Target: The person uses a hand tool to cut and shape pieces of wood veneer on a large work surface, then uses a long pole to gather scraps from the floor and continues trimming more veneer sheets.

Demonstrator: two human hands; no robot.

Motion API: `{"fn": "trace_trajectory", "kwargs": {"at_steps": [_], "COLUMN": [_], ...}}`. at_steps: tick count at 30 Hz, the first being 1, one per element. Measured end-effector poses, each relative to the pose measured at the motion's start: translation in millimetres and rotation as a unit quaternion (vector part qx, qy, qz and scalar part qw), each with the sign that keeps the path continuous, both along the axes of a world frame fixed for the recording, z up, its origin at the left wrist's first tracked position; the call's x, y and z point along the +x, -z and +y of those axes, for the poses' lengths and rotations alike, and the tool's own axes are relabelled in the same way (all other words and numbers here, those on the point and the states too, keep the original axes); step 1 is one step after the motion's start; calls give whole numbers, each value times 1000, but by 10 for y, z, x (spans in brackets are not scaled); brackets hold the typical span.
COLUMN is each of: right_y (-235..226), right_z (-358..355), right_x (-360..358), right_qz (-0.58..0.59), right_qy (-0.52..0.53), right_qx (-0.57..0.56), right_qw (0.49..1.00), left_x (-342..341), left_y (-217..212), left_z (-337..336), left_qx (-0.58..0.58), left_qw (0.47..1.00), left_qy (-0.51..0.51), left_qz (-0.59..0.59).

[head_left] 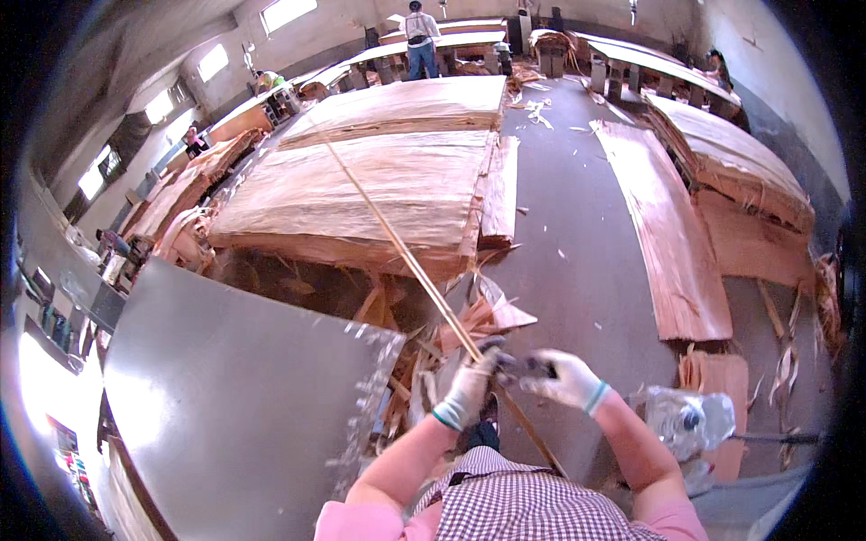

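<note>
My left hand (469, 388), in a white glove with dark fingers and a green cuff, is closed round a long thin wooden pole (397, 242). The pole slants from the far veneer stacks down past my checked apron. Just right of it is my right hand (566, 380), gloved the same way, off the pole. Its fingers look bent and apart, though the dark tips are slightly blurred, and I make out nothing held in them. Beyond my left hand lie torn veneer scraps (483, 311). To the left is a smooth grey metal-like tabletop (244, 379) with a speckled right edge.
Large veneer stacks (361, 180) stand ahead, with another stack (740, 162) at far right. A long veneer sheet (663, 225) lies on the grey floor (564, 225). Clear plastic wrap (695, 419) is near my right forearm. A person (420, 41) stands at the far workbenches.
</note>
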State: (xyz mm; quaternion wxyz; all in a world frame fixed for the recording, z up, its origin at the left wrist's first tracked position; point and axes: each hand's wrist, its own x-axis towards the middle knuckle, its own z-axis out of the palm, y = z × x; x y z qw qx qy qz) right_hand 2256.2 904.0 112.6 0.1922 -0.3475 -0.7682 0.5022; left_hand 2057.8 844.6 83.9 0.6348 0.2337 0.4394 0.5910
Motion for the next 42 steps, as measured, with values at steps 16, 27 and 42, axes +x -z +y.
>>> {"fn": "trace_trajectory", "kwargs": {"at_steps": [16,27,42], "right_y": [731,928,2462], "right_z": [2756,6582,8882], "right_x": [887,-918,-2458], "right_qz": [-260,-83,-319], "right_qy": [101,-29,-161], "right_qx": [190,-353,-259], "right_qw": [941,932,897], "left_x": [-1827,-1371,-2433], "left_y": [902,2172,4236], "left_z": [4310,5003,6672], "left_qx": [-73,-282,-410], "left_qw": [910,877,714], "left_qy": [-408,-389,-566], "left_qz": [1,1,54]}}
